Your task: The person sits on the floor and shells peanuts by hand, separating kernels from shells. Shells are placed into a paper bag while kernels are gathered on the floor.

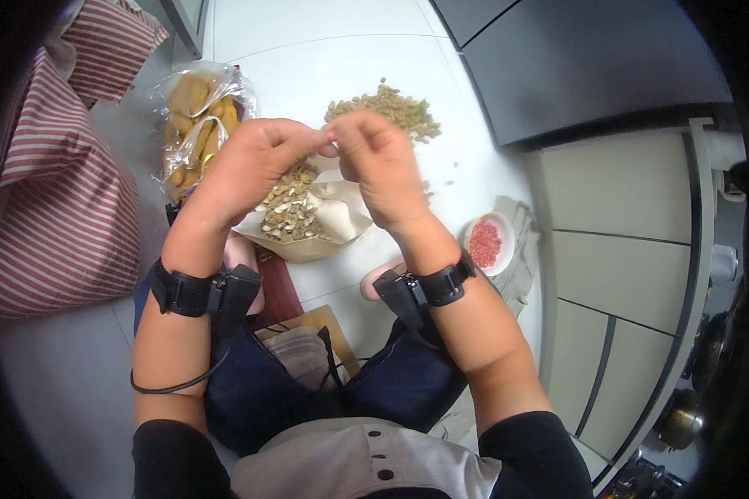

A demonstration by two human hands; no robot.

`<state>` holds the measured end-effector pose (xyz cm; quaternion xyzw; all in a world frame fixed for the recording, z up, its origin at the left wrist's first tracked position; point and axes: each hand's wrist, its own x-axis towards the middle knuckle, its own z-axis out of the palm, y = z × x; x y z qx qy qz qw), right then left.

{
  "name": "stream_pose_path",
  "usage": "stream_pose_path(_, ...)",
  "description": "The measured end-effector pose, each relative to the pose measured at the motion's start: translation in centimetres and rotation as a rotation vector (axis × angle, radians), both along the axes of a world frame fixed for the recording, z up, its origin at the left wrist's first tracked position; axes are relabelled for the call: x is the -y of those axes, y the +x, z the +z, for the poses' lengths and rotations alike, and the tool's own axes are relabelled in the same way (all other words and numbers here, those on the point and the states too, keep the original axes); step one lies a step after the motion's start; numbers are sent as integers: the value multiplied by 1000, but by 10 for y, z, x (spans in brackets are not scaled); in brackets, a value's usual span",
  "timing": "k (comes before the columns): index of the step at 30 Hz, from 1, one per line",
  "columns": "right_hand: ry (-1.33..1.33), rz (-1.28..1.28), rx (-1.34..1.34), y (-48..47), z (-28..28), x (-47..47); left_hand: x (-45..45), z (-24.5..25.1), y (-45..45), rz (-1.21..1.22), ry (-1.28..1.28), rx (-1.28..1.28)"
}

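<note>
My left hand (259,159) and my right hand (377,165) meet at the fingertips above an open paper bag (343,218). A small pinkish thing, too small to name surely, shows between the pinched fingers; which hand grips it is hidden. Empty-looking peanut shells (290,218) fill the bag. Beyond my right hand, a heap of unshelled peanuts (393,109) lies on the white tiled floor. To the right of my right forearm stands a white bowl (507,249) with pinkish-red peanut kernels (485,243) in it.
A clear plastic bag (193,118) of yellowish-brown, long produce lies at the left. Past it bulges a red-and-white striped cloth (68,231). Grey cloth (521,274) lies under the bowl, beside pale cabinet fronts (618,187). Pink slippers (377,280) are near my knees.
</note>
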<state>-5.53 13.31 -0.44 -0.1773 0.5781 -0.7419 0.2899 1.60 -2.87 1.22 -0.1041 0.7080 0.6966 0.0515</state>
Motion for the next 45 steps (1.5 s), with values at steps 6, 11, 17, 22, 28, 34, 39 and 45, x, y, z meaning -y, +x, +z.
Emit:
stream_pose_path(6,-380,20,469,-8,-7,-2,20,12,4,-338,-580,204)
stream_pose_path(11,-363,11,485,-8,-9,-1,26,-25,5,-35,-109,-118)
stream_pose_path(17,-29,49,2,7,-5,10,4,-17,-4,261,1055,-70)
stream_pose_path(22,199,-21,-426,9,-8,13,-13,-16,-7,215,1097,-162)
stream_pose_path(28,-67,-142,9,-1,-7,7,-19,-13,-11,204,808,-78)
stream_pose_path(34,-57,-212,11,5,-5,12,-28,-17,-12,198,784,-32)
stream_pose_path(39,-115,-226,25,6,-3,13,-31,-16,-13,235,591,-62)
stream_pose_path(45,-145,-153,-63,1,-8,5,-28,-2,-11,63,63,-224)
